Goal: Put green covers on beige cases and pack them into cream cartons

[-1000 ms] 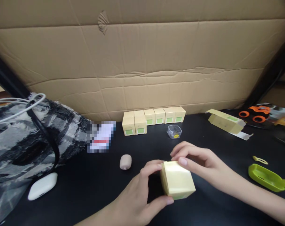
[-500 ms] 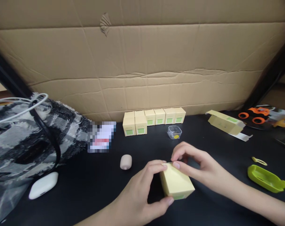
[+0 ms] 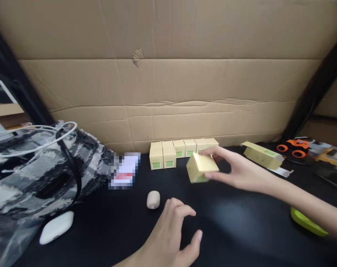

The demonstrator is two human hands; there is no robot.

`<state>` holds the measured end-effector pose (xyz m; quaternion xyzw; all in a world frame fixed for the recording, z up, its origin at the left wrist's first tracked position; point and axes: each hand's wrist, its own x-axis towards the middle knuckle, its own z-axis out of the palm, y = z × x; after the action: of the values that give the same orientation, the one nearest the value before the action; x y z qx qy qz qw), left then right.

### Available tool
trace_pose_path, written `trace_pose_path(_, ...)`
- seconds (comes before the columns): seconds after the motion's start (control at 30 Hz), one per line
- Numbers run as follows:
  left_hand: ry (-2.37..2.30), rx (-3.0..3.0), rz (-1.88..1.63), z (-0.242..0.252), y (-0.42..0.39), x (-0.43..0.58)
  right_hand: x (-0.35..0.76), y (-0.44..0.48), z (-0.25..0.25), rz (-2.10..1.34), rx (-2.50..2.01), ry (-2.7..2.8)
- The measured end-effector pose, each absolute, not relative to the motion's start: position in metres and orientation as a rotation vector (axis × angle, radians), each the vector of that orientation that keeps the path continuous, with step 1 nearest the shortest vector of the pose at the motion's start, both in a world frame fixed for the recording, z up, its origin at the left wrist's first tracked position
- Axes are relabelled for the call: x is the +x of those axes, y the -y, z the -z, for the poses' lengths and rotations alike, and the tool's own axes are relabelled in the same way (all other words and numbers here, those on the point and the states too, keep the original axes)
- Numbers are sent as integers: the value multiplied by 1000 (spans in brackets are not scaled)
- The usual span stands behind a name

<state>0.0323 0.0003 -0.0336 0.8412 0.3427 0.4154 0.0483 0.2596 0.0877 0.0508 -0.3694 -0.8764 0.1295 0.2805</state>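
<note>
My right hand (image 3: 232,167) grips a pale yellow box (image 3: 200,167) between thumb and fingers, held in front of the right part of the box row. My left hand (image 3: 176,230) is open, thumb and fingers apart, with nothing in it. Beyond the left hand lies a small pinkish rounded case (image 3: 153,200). Several similar yellow boxes with green labels stand in a row at the back, the leftmost ones being one box (image 3: 156,157) and its neighbour (image 3: 169,155). The clear plastic cup is hidden.
An opened yellow carton (image 3: 261,155) and an orange toy vehicle (image 3: 294,147) are at the back right. A green tray (image 3: 307,222) lies partly behind my right arm. To the left are a white mouse (image 3: 57,227), patterned fabric (image 3: 87,159) and a blurred-out card (image 3: 126,168). Cardboard (image 3: 185,81) stands behind.
My right hand has carried the yellow box up and away towards the row. My left hand has let go of it and opened. The camera view has shifted slightly.
</note>
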Motion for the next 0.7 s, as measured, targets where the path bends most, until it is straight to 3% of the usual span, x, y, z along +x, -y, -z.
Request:
trace_pose_path(0.27,-1041,2744,-1174,33,-2,30,228,-170,-26,-191,-1051,2474)
trace_pose_path(0.7,-1006,2755,-1183,37,-5,31,201,-185,-13,-137,-1125,2431)
